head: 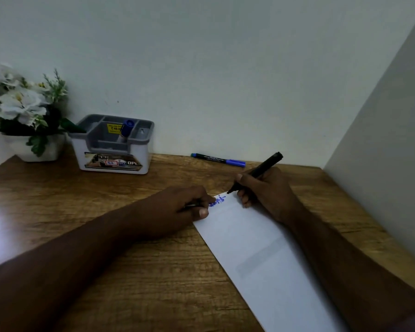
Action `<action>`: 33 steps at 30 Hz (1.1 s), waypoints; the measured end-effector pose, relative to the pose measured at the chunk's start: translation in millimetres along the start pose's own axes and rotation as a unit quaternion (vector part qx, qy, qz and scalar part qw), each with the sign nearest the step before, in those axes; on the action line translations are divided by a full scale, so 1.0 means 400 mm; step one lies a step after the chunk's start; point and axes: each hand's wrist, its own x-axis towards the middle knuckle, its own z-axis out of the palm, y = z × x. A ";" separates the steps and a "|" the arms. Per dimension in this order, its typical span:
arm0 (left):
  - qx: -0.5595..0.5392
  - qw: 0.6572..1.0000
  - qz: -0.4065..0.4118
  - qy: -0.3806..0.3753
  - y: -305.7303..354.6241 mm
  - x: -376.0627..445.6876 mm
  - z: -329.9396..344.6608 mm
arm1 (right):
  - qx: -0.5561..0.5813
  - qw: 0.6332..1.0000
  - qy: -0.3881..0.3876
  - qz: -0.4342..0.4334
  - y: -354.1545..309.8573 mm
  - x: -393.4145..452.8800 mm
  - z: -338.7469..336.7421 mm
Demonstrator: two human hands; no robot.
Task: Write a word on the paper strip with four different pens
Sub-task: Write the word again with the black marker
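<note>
White paper strip lies slantwise on the wooden table, thin and limp, likely to skid unless pinned at its far end; there the left hand presses it, fingers curled round what looks like a cap, though I cannot tell for sure; one blue word is written beside it; the right hand pinches a black pen low on its barrel, tip at the strip's far edge. Counted: one strip; three pens visible, one in the organiser, one blue-capped pen by the wall, one held.
</note>
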 end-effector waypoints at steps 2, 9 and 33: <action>0.005 1.000 -0.005 0.001 0.001 0.002 0.001 | -0.005 1.000 -0.001 -0.004 0.000 0.000 0.001; -0.008 1.000 -0.002 -0.004 0.002 0.003 0.001 | -0.029 0.999 -0.024 -0.011 0.012 0.004 -0.002; 0.004 1.000 -0.013 -0.004 -0.010 0.004 0.004 | -0.004 1.000 0.023 0.012 0.005 -0.001 -0.002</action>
